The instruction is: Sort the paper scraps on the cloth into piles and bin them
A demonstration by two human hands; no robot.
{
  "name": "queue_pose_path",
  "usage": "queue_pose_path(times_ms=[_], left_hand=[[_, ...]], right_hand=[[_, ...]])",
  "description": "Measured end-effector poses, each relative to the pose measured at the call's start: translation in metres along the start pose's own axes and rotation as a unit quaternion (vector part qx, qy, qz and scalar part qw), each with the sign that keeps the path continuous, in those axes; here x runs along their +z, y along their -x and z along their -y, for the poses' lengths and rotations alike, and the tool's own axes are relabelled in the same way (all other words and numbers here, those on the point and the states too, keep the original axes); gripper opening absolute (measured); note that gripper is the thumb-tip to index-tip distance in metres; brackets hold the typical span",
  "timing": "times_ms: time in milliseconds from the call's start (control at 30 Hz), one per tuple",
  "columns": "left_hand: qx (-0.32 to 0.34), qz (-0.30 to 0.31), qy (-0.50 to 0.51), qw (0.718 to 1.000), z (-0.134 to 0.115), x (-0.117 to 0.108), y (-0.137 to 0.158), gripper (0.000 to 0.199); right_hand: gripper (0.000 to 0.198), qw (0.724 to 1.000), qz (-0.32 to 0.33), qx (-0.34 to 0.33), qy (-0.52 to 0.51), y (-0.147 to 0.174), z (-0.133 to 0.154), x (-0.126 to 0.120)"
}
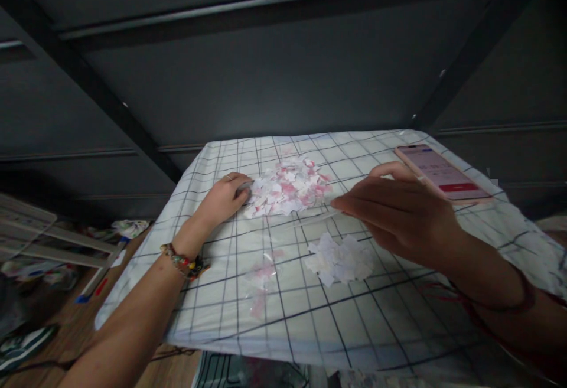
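A large pile of torn white and pink paper and clear plastic scraps (287, 187) lies on the checked tablecloth. My left hand (228, 196) rests at its left edge, fingers bent, thumb apart from them, nothing seen in its grasp. Above the cloth on the right, my right hand (398, 217) is closed in a pinch. A blurred translucent strip (321, 218), like clear plastic, trails left from its fingertips. Below that hand sits a smaller pile of white paper scraps (340, 258). Left of this pile lie a few clear and pink plastic scraps (262, 281).
A phone (443, 172) with a lit screen lies at the table's right side. Dark panels (274, 75) rise behind the table (212, 311). On the floor at left are a white ladder-like frame (57, 234), a shoe (26, 344) and plastic bags (130, 225).
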State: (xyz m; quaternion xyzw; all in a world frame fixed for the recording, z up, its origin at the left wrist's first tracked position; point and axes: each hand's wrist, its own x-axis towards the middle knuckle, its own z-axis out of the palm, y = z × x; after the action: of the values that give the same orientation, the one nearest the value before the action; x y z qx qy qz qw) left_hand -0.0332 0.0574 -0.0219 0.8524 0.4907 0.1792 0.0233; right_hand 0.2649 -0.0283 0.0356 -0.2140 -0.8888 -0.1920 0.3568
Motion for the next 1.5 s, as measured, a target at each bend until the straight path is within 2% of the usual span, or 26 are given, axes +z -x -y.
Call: queue_pose_path(times_ms=[100, 200, 367, 600, 733, 867, 967, 1167, 1300, 1500], left_hand=[[0.008, -0.004, 0.000, 1.000, 0.001, 0.000, 0.000, 0.034], [0.010, -0.006, 0.000, 1.000, 0.001, 0.001, 0.000, 0.034], [0.013, -0.002, -0.001, 1.000, 0.001, 0.000, 0.000, 0.034], [0.014, -0.005, -0.003, 1.000, 0.000, 0.000, -0.001, 0.034], [0.009, -0.006, 0.002, 1.000, -0.001, -0.002, 0.000, 0.035], [0.004, -0.008, 0.004, 1.000, -0.002, -0.002, -0.001, 0.034], [0.008, -0.013, 0.006, 1.000, 0.000, -0.001, -0.001, 0.032], [0.023, -0.014, 0.002, 1.000, 0.003, 0.001, -0.002, 0.032], [0.020, -0.017, 0.005, 1.000, 0.001, 0.000, -0.001, 0.033], [0.015, -0.016, 0.004, 1.000, 0.000, 0.000, -0.001, 0.031]], right_hand=[[0.024, 0.999, 0.022, -0.025, -0.042, -0.001, 0.005, 0.003], [0.018, 0.997, 0.011, -0.015, -0.078, -0.003, 0.013, 0.001], [0.017, 0.999, -0.046, 0.011, -0.008, -0.001, 0.010, 0.003], [0.016, 0.999, -0.013, -0.030, 0.042, -0.005, 0.013, 0.025], [0.019, 0.997, 0.022, -0.062, 0.026, -0.008, 0.014, 0.021], [0.010, 0.999, -0.032, -0.039, 0.007, -0.009, 0.013, 0.014], [0.008, 0.998, -0.042, -0.037, 0.005, -0.010, 0.016, 0.019], [0.014, 0.998, -0.012, -0.060, 0.011, -0.015, 0.022, 0.037], [0.015, 0.998, 0.013, -0.061, -0.006, -0.013, 0.019, 0.030], [0.008, 0.999, -0.037, -0.039, -0.006, -0.011, 0.017, 0.026]])
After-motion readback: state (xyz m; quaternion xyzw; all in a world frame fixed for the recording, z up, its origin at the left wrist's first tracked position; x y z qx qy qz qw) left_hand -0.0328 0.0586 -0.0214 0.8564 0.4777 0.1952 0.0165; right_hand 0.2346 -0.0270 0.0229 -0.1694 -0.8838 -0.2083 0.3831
